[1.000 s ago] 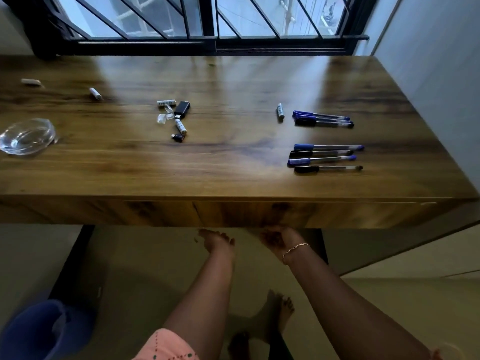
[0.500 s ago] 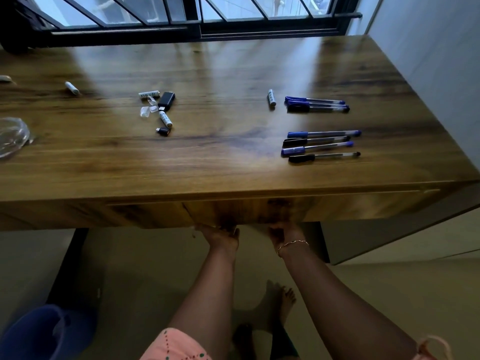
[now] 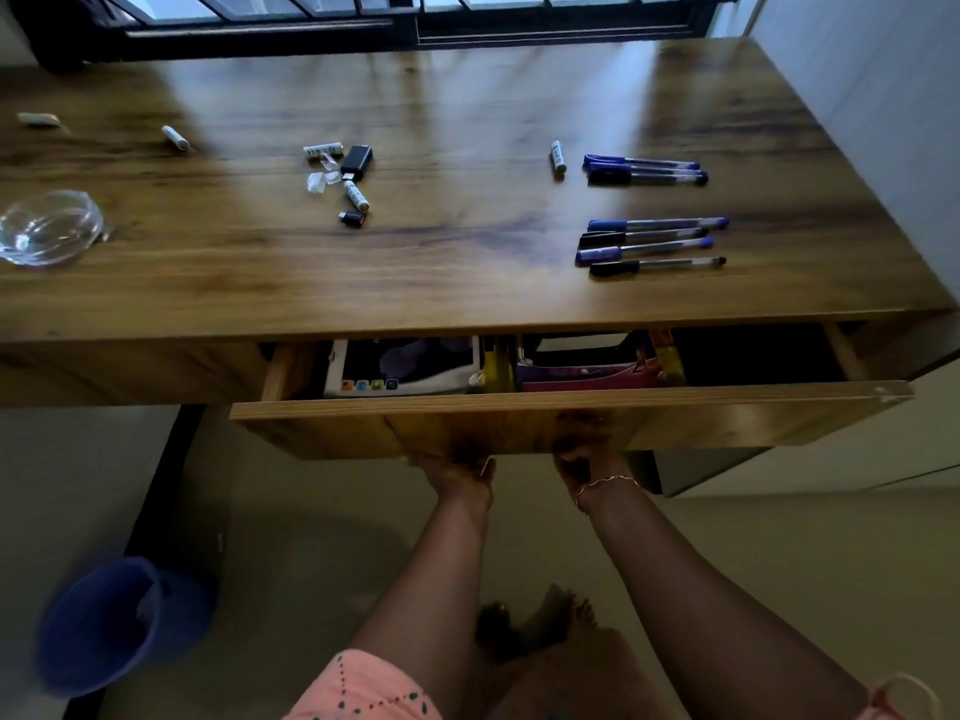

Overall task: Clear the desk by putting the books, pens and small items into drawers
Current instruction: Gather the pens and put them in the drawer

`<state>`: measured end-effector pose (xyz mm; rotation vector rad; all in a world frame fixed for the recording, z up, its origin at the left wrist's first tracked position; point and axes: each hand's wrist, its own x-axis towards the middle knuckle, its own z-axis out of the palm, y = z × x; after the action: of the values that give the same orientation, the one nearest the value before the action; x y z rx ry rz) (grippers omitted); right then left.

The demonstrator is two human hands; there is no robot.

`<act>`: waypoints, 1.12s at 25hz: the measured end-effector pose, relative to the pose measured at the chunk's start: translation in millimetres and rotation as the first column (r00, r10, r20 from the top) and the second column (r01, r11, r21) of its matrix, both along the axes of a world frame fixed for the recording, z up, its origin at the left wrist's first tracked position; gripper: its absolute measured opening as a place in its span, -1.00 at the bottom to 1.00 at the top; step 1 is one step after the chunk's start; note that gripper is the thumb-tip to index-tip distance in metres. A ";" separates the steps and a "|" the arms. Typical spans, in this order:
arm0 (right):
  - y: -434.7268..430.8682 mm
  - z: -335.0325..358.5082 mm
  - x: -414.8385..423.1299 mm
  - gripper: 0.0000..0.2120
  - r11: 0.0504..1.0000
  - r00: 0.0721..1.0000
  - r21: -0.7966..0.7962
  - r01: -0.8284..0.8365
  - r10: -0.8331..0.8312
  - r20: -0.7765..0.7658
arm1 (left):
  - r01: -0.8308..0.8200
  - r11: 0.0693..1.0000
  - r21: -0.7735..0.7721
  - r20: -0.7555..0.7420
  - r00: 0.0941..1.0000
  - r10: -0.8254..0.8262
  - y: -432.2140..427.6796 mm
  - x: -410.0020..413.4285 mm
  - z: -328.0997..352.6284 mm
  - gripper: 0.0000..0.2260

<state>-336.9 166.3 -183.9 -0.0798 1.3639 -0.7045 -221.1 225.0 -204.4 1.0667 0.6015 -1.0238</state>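
Left hand (image 3: 458, 472) and right hand (image 3: 589, 462) grip the drawer (image 3: 727, 418) front from below, fingers apparently hooked under its edge for pulling; drawer partly open. Pens (image 3: 649, 244) on surface (image 3: 467, 283) beyond right hand, batteries (image 3: 355, 194) beyond left

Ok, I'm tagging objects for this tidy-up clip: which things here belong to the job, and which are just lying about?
Job: drawer, gripped by left hand and right hand; near pens; far pens; batteries; black adapter.
Lying about: glass bowl (arguably), blue bucket on the floor, window bars.
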 end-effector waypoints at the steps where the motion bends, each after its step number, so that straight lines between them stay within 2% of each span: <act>1: 4.8 -1.2 -3.4 -0.48 1.000 1.000 -0.012 -0.010 0.011 0.004 | 0.003 1.000 0.007 0.010 1.000 -0.003 5.1 -3.0 -1.1 -0.26; 2: 8.8 -1.5 -6.7 -0.43 1.000 1.000 -0.013 -0.021 0.021 0.004 | 0.008 1.000 0.014 0.016 1.000 -0.008 10.4 -5.7 -2.3 -0.27; 5: 15.8 -4.6 -21.2 -0.55 0.997 0.995 0.003 -0.074 0.074 -0.062 | 0.009 0.999 0.031 0.013 1.000 -0.009 25.6 -14.5 -4.7 -0.29; 8: 25.1 -12.4 -32.9 -0.57 0.990 0.988 -0.039 -0.133 0.129 -0.079 | -0.053 0.998 0.046 0.000 0.999 0.053 36.8 -26.2 -5.0 -0.30; 12: 51.2 -15.9 -47.6 -0.75 0.988 0.985 0.055 -0.145 0.150 -0.088 | -0.134 0.991 0.015 0.002 0.991 0.134 56.9 -46.8 -4.0 -0.32; 18: 88.7 -19.6 -74.4 -0.65 0.975 0.969 -0.002 -0.220 0.218 -0.113 | -0.148 0.989 0.027 0.042 0.988 0.147 94.8 -73.8 -5.2 -0.35; 23: 120.5 -19.0 -91.1 -0.60 0.948 0.945 -0.002 -0.318 0.316 -0.088 | -0.183 0.982 0.047 -0.001 0.983 0.183 124.4 -90.7 -3.0 -0.35; 28: 152.5 -20.6 -106.2 -0.65 0.952 0.949 0.014 -0.306 0.307 -0.079 | -0.188 0.980 0.065 -0.008 0.982 0.189 154.5 -104.4 0.0 -0.37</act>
<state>-443.1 318.8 -204.5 -0.3160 1.3899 -0.4419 -325.5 379.6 -204.4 1.0380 0.7370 -0.8522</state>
